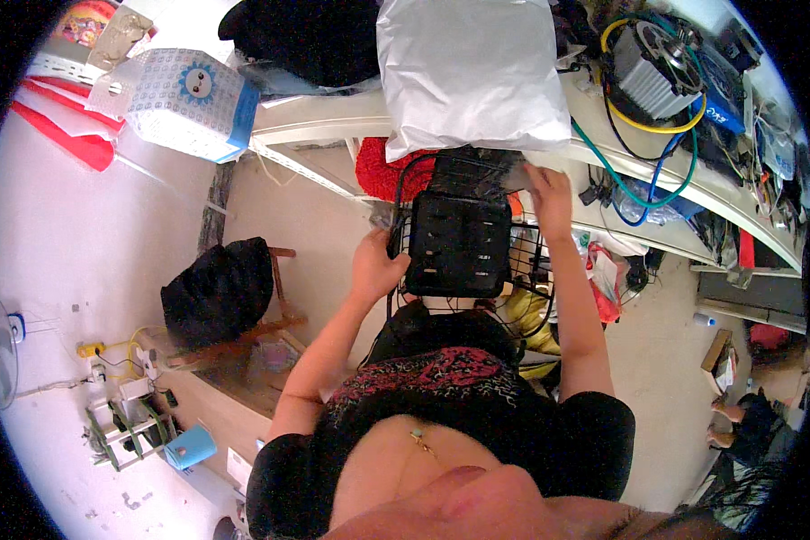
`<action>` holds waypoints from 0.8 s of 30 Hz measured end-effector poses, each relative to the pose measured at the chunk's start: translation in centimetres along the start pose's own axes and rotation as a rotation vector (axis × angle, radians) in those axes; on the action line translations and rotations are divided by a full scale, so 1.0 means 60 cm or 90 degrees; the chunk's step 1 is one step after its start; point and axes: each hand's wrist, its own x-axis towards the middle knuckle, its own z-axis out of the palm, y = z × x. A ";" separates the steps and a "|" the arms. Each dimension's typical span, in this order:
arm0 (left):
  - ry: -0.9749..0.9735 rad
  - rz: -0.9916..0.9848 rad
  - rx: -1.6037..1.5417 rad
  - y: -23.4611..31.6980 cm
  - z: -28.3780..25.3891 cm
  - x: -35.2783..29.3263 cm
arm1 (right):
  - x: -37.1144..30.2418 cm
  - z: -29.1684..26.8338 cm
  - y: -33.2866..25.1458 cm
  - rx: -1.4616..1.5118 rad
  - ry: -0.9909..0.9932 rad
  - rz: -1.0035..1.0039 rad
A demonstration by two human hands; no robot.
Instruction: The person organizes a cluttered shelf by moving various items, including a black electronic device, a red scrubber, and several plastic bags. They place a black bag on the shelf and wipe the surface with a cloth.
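Observation:
In front of my body is a black wire rack (535, 241) with a slotted black plastic basket (460, 245) in it. My left hand (378, 264) is closed around the rack's left side bar. At the far right corner, my right hand (549, 193) pinches a greyish see-through plastic piece (516, 176); its exact kind is unclear. Dark plastic-wrapped stuff (477, 171) lies just beyond the basket, partly under a large white plastic mailer bag (472, 72). Red fluffy cloth (389, 171) shows beyond the rack's left corner.
A cream shelf (324, 117) runs across the far side, carrying a patterned carton (189, 103) and a grey motor (654, 72) with coloured hoses. A wooden chair with a black cloth (218, 292) stands left. Another person (751, 423) is at far right.

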 end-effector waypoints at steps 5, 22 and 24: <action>-0.005 0.001 -0.011 0.022 -0.003 0.004 | -0.007 0.040 -0.036 0.099 0.061 0.008; 0.003 -0.022 0.005 -0.002 0.008 -0.001 | -0.163 0.061 0.066 0.054 -0.007 0.387; -0.024 -0.007 -0.003 0.021 -0.005 0.000 | -0.184 0.044 0.048 0.016 -0.053 0.450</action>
